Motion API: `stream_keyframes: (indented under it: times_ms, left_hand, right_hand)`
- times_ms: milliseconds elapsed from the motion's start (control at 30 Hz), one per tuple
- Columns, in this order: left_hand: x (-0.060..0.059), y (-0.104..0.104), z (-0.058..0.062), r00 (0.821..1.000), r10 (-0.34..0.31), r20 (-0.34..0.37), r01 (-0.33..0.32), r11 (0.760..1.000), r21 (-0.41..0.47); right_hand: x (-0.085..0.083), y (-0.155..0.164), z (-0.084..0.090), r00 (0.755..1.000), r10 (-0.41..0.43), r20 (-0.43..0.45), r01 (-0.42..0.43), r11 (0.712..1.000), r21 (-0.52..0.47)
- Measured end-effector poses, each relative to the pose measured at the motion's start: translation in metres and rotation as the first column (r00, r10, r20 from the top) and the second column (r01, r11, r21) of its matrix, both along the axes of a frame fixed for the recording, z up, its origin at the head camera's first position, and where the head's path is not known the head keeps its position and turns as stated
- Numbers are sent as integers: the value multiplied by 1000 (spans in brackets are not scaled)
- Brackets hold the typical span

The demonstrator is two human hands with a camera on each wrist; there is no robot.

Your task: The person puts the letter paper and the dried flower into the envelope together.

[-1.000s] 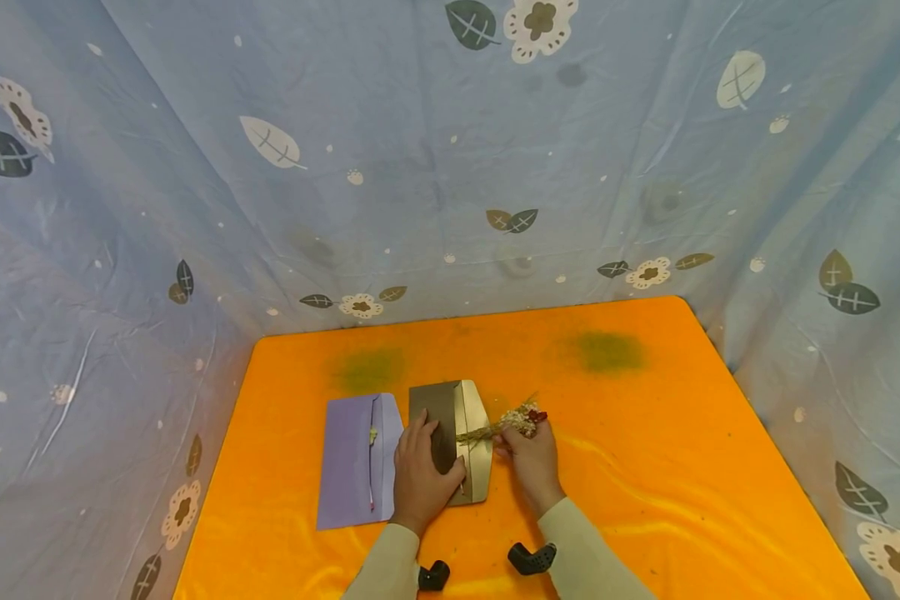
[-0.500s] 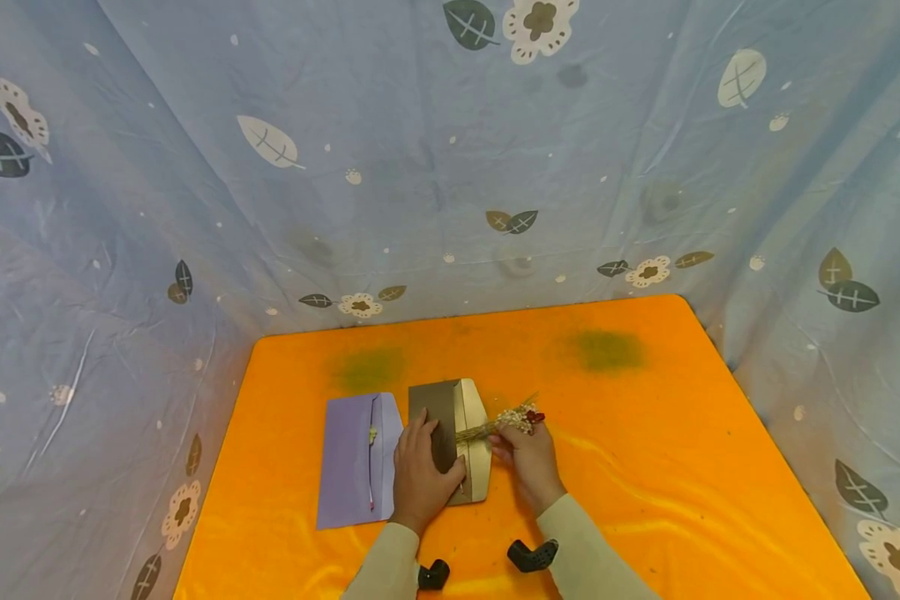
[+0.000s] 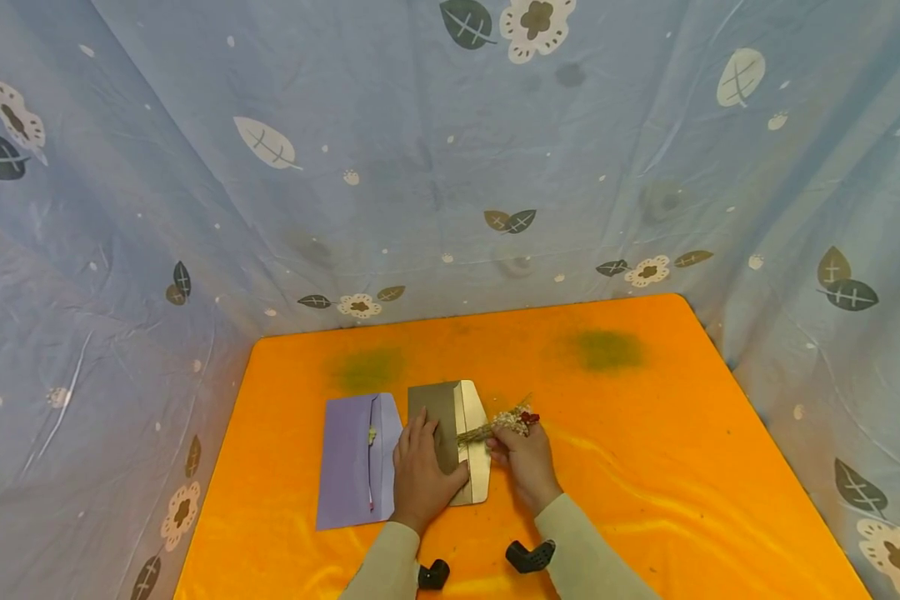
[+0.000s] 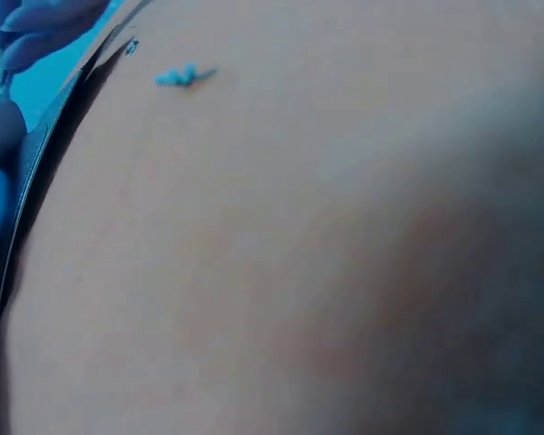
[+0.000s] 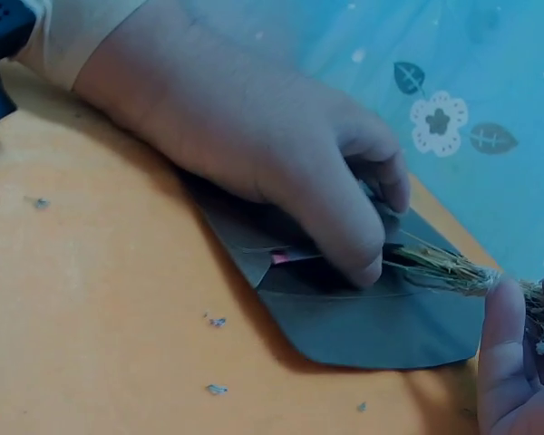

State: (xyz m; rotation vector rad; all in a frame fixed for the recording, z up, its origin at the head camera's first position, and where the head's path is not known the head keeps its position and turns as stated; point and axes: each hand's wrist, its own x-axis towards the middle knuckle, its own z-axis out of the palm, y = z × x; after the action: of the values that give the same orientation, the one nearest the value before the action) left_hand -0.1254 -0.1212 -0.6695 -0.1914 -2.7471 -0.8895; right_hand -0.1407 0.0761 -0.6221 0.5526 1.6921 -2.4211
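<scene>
An olive-gold envelope [image 3: 438, 402] [image 5: 372, 326] lies flap open on the orange table [image 3: 645, 467]. My left hand [image 3: 420, 477] [image 5: 254, 154] lies on it, fingers spread over the dark half and thumb pressing at its mouth. My right hand [image 3: 527, 463] [image 5: 508, 362] pinches a small dried flower bunch [image 3: 506, 422] [image 5: 444, 269] by its head end. The stems point left and reach under the left thumb at the envelope's mouth. A pink edge shows inside the pocket. The left wrist view is a close blur.
A lilac envelope [image 3: 352, 458] lies flat just left of the olive one, touching it. Blue flower-print cloth [image 3: 450, 167] walls the table at the back and both sides. Small crumbs [image 5: 216, 321] dot the orange top by the envelope.
My right hand has crept a little to the left, bringing the flower stems closer into the envelope's mouth. The left hand has stayed put on the envelope.
</scene>
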Motion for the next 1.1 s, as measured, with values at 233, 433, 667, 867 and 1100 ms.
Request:
stream_keyframes:
  times_ms: [233,433,667,867,1100]
  left_hand:
    - [1,0,-2,998,-5,-56,8,999,47]
    - [2,0,-2,997,-17,-76,26,993,116]
    - [3,-2,-1,997,-6,-74,17,990,141]
    - [3,-1,0,995,-5,-96,19,989,144]
    - [3,-1,-1,991,-3,-133,25,987,161]
  right_hand:
    - [3,-3,-2,1000,9,-4,-9,999,32]
    - [-2,3,-7,998,-43,-43,48,992,119]
    - [-4,6,-8,999,-20,-46,27,988,154]
    - [-3,6,-1,997,48,-54,-36,978,203]
    - [-6,11,1,994,92,-66,-77,976,204]
